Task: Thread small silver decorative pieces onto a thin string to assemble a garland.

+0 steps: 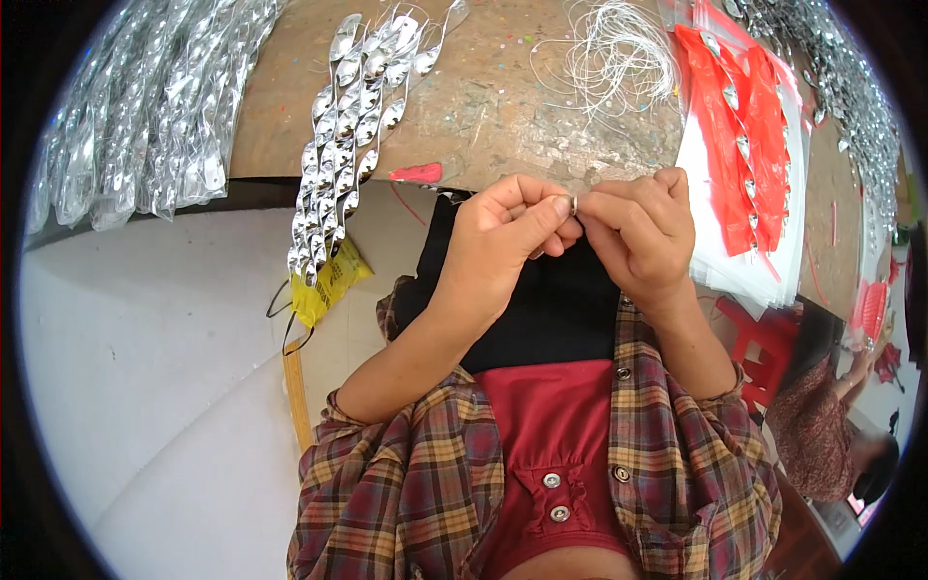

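Observation:
Both my hands meet just in front of the table edge. A small shiny metal piece [574,205], ring-like in look, shows between their fingertips. My left hand [503,232] pinches it between thumb and bent fingers. On its other side, the curled fingers of my right hand [640,227] are closed against it. Its full shape is hidden by my fingers. Nearest on the table behind them lies a loose tangle of thin white string [619,58]. To the left, several twisted silver strips [343,145] hang over the edge.
Silver strips in clear sleeves [145,106] cover the far left. Red plastic film with twisted silver strips [735,135] lies on white sheets [701,193] at right, near silver tinsel [851,87]. A yellow packet [331,280] hangs below the edge. Another person [822,425] works at right.

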`<state>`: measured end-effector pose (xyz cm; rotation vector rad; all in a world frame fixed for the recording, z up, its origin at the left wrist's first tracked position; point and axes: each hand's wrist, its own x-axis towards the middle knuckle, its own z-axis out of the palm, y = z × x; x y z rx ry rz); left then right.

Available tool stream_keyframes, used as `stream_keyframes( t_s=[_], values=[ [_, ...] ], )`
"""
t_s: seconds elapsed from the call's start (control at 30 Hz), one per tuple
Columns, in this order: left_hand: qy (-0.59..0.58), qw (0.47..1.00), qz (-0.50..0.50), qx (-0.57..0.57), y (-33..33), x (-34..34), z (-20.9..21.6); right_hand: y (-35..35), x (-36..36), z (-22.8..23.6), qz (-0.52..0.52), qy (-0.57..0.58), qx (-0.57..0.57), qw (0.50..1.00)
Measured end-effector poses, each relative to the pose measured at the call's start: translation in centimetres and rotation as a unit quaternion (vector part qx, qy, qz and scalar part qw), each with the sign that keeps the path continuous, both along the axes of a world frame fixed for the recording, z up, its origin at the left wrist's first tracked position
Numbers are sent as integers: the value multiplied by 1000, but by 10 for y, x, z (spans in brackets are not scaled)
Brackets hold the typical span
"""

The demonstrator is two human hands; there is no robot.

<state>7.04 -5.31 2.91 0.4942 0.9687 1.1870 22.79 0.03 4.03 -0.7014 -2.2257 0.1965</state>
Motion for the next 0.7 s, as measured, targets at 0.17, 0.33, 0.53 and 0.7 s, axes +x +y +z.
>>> stream_keyframes(
  t_s=[0.17, 0.33, 0.53, 0.7],
  values=[
    [75, 997, 0, 34, -3, -1, 2, 0, 1, -3, -15, 9, -39, 999],
    [100, 994, -9, 35, -3, -7, 8, 1, 10, -5, -37, 122, -274, 953],
    [28, 999, 0, 24, -2, -13, 9, -3, 7, 0, 14, 224, -522, 823],
    [-40, 999, 6, 17, -1, -12, 10, -12, -2, 3, 93, 269, -616, 735]
  ],
)
